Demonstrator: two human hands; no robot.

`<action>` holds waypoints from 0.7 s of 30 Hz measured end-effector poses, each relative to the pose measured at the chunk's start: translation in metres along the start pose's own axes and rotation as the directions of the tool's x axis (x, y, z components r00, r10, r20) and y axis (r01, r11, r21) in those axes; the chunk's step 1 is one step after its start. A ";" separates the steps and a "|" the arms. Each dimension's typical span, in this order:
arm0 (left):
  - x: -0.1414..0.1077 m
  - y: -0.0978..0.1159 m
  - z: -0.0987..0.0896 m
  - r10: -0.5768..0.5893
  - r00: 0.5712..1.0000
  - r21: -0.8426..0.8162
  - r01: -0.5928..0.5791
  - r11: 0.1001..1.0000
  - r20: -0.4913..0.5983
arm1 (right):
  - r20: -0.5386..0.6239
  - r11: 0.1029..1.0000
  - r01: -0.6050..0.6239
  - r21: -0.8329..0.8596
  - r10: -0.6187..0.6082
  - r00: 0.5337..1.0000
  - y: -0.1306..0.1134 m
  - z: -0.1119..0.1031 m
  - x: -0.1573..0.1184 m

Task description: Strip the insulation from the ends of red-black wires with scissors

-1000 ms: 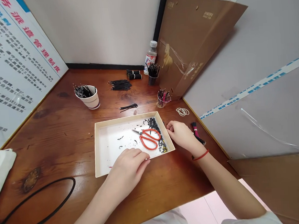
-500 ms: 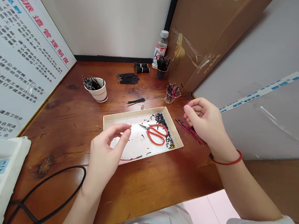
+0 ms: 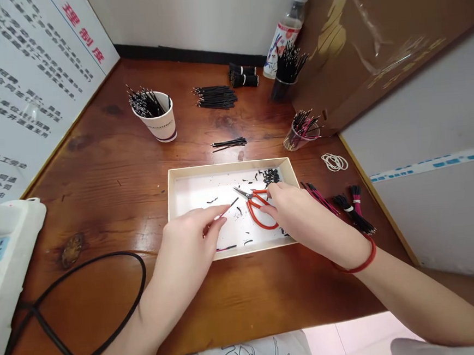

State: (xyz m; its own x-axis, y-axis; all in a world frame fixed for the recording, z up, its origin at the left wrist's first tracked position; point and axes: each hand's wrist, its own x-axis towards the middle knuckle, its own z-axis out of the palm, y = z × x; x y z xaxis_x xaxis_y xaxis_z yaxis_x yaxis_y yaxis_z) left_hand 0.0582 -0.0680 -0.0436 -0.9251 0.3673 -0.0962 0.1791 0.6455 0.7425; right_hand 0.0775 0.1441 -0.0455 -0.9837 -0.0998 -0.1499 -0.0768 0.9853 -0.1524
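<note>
Over the shallow tray point(image 3: 228, 168), the left hand point(image 3: 190, 238) pinches a thin wire point(image 3: 234, 202) between thumb and finger. The wire is pinkish red with a black end, and that end sticks out past the fingertips toward the scissors point(image 3: 249, 196). The right hand point(image 3: 299, 208) is at the red handles of the scissors. Its finger and thumb are close together there, but I cannot tell if they have a firm hold. The scissors are inside the tray, with their tips pointing to the left, near the wire.

Little black scraps point(image 3: 270, 176) are heaped at the right end of the tray, and a few lie loose on its white bottom. Another pink and black wire point(image 3: 227, 247) is by the front edge.

Just right of the tray are loose pink wires point(image 3: 323, 198), then a tied black bundle point(image 3: 355, 214) and a tied pink bundle point(image 3: 357, 200). White rubber bands point(image 3: 335, 162) sit behind them. A clear cup point(image 3: 297, 140) leans a bit, full of black and pink wires.

Behind the tray lies a small row of black wires point(image 3: 229, 143), with a bigger pile point(image 3: 216, 97) farther back. A paper cup point(image 3: 163, 126) of black wires stands to the left.
</note>
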 end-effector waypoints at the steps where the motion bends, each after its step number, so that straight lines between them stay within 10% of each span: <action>1: 0.001 0.000 0.002 -0.008 0.999 0.082 0.004 0.997 0.041 | 0.050 0.999 0.013 -0.033 -0.011 0.999 0.002 0.002 -0.001; 6: 0.005 0.000 0.010 -0.125 0.976 0.320 0.062 0.945 0.180 | 0.172 0.999 -0.038 0.003 0.037 0.984 -0.002 0.004 0.001; 13: 0.006 -0.001 0.012 -0.169 0.970 0.331 0.105 0.938 0.172 | 0.045 0.908 -0.037 0.417 0.020 0.999 0.003 -0.012 -0.001; 21: 0.000 -0.004 0.014 -0.084 0.994 0.316 0.060 0.947 0.064 | 0.232 0.960 -0.019 0.280 -0.048 0.972 -0.008 -0.022 -0.006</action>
State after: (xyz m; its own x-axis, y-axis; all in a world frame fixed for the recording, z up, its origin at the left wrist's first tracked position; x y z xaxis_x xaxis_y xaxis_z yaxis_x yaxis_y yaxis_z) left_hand 0.0625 -0.0614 -0.0561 -0.9134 0.3540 -0.2009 0.2201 0.8447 0.4880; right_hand 0.0805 0.1394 -0.0221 -0.9143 -0.1766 -0.3645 -0.0095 0.9090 -0.4167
